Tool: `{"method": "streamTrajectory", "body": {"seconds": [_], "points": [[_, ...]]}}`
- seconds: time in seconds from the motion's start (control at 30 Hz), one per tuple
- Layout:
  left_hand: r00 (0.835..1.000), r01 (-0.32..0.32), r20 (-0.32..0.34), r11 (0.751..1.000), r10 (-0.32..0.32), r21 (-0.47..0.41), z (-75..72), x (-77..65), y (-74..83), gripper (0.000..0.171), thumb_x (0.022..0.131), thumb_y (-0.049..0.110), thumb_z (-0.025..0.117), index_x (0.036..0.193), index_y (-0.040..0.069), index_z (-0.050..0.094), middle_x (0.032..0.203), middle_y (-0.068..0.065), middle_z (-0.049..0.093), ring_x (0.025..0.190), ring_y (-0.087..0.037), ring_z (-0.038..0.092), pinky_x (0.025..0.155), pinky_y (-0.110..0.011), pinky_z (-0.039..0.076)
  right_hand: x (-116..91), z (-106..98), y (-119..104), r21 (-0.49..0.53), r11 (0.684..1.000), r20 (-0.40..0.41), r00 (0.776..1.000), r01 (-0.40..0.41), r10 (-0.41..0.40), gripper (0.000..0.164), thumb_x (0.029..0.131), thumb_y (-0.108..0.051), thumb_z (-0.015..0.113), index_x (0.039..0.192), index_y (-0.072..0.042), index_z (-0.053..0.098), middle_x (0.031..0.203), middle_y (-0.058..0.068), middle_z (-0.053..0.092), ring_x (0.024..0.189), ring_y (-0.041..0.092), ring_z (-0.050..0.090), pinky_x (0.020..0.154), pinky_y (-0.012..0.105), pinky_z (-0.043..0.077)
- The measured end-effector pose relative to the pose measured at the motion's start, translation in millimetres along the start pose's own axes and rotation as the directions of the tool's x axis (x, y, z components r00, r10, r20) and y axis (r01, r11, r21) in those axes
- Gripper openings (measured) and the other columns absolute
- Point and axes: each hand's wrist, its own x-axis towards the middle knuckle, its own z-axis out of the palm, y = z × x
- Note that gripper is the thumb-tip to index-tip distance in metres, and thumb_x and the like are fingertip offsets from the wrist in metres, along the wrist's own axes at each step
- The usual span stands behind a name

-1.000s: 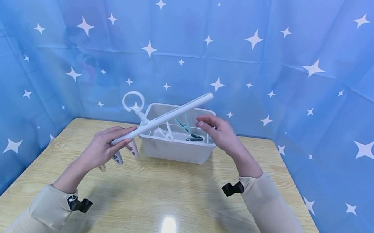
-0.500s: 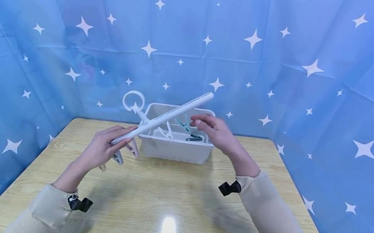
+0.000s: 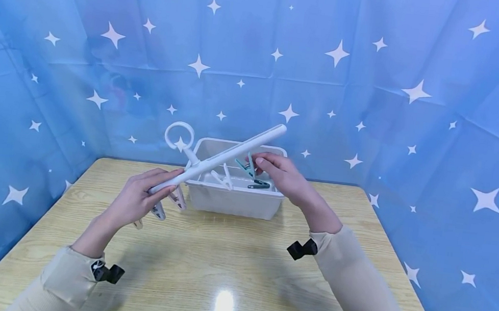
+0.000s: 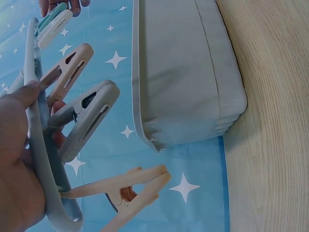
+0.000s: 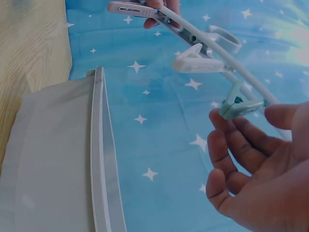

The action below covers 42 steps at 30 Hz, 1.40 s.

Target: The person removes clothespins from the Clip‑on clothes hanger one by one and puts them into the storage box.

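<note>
Hanger [image 3: 231, 156] gripped by left hand [image 3: 130, 201]; right hand [image 3: 290, 180] beside teal clip [image 5: 237, 107]

The white hanger is held in the air, its bar slanting up from left to right across the opening of a pale basket [image 3: 232, 203]; its ring hook [image 3: 181, 124] stands up to the left. The left hand is closed round the lower end of the bar, thumb on one side and fingers on the other; the right hand is partly open, fingers loosely bent and thumb apart from them, right next to the teal clip near the upper end; whether a fingertip touches that clip, I cannot tell.

Along the bar hang further clips: a white clip [image 5: 198, 64] near the teal one; a pink clip [image 4: 72, 72] and a grey clip [image 4: 107, 94] close by the left hand; a peach clip [image 4: 116, 183] at the lower end. A dark green clip [image 3: 259, 185] shows within the basket's opening, below the teal one.

The basket stands at the far side of a wood-grain table [image 3: 200, 263], which carries a bright streak of reflected light near its front; a blue curtain [image 3: 236, 26] with white stars surrounds the table; both sleeves are beige, a black wrist device [image 3: 302, 249] on each.
</note>
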Motion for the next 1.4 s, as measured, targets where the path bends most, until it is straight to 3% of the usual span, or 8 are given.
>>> {"method": "streamTrajectory", "body": {"seconds": [0.27, 0.47, 0.63, 0.87, 1.03, 1.23, 1.4], "points": [[1.0, -0.018, -0.005, 1.0, 0.017, -0.019, 1.9, 0.6, 0.3, 0.051, 0.093, 0.008, 0.07, 0.14, 0.025, 0.06, 0.114, -0.002, 0.071, 0.072, -0.005, 0.051, 0.06, -0.025, 0.043, 0.2, 1.5, 0.2, 0.038, 0.999, 0.034, 0.999, -0.002, 0.001, 0.047, 0.11, -0.03, 0.031, 0.135, -0.003, 0.061, 0.116, 0.016, 0.062, 0.104, 0.024, 0.051, 0.092, 0.038, 0.041], [0.999, -0.033, -0.005, 0.999, 0.033, -0.03, 3.3, 1.8, 1.1, 0.052, 0.092, 0.007, 0.07, 0.14, 0.023, 0.06, 0.112, -0.002, 0.071, 0.073, -0.005, 0.052, 0.059, -0.024, 0.042, 0.6, 2.6, 1.8, 0.105, 0.994, 0.069, 0.998, -0.003, -0.004, 0.05, 0.11, -0.03, 0.028, 0.135, 0.001, 0.059, 0.109, 0.016, 0.064, 0.102, 0.031, 0.049, 0.091, 0.036, 0.038], [0.999, -0.05, -0.007, 0.998, 0.049, -0.034, 4.2, 2.0, 1.1, 0.052, 0.091, 0.005, 0.071, 0.14, 0.022, 0.061, 0.111, -0.002, 0.071, 0.075, -0.005, 0.053, 0.06, -0.024, 0.043, 0.0, 3.8, 1.8, 0.137, 0.99, 0.104, 0.994, -0.031, 0.017, 0.052, 0.11, -0.031, 0.028, 0.137, 0.002, 0.057, 0.111, 0.025, 0.063, 0.103, 0.035, 0.051, 0.091, 0.036, 0.039], [0.998, -0.069, -0.011, 0.997, 0.069, -0.033, 4.3, 1.9, 0.0, 0.052, 0.091, 0.004, 0.071, 0.139, 0.022, 0.062, 0.11, -0.003, 0.071, 0.074, -0.004, 0.053, 0.061, -0.024, 0.043, -0.7, 5.4, -0.2, 0.205, 0.978, 0.162, 0.987, -0.046, 0.012, 0.054, 0.11, -0.032, 0.026, 0.133, 0.002, 0.061, 0.094, 0.006, 0.061, 0.089, 0.022, 0.053, 0.089, 0.038, 0.041], [0.996, -0.086, -0.011, 0.995, 0.085, -0.044, 4.4, 2.9, 0.3, 0.051, 0.091, 0.004, 0.071, 0.138, 0.021, 0.062, 0.11, -0.003, 0.071, 0.074, -0.004, 0.053, 0.061, -0.023, 0.043, -0.3, 6.4, -1.1, 0.297, 0.952, 0.193, 0.981, -0.07, 0.012, 0.053, 0.11, -0.03, 0.025, 0.128, 0.006, 0.058, 0.089, 0.003, 0.059, 0.087, 0.02, 0.05, 0.091, 0.038, 0.036], [0.997, -0.081, -0.011, 0.994, 0.081, -0.067, 5.3, 3.2, -0.1, 0.051, 0.091, 0.003, 0.071, 0.139, 0.02, 0.062, 0.108, -0.002, 0.071, 0.07, -0.003, 0.051, 0.059, -0.022, 0.043, -0.9, 5.7, -0.5, 0.363, 0.929, 0.219, 0.975, -0.066, -0.016, 0.05, 0.109, -0.03, 0.025, 0.129, 0.009, 0.049, 0.09, 0.003, 0.058, 0.096, 0.022, 0.05, 0.097, 0.04, 0.032], [0.996, -0.088, -0.018, 0.994, 0.087, -0.07, 6.2, 3.5, 0.7, 0.052, 0.09, 0.003, 0.071, 0.139, 0.02, 0.062, 0.109, -0.003, 0.071, 0.071, -0.003, 0.051, 0.059, -0.022, 0.043, 0.4, 4.9, 2.5, 0.361, 0.932, 0.233, 0.971, -0.036, -0.053, 0.043, 0.109, -0.029, 0.023, 0.119, 0.001, 0.052, 0.084, 0.005, 0.05, 0.094, 0.025, 0.048, 0.095, 0.04, 0.031]]}}
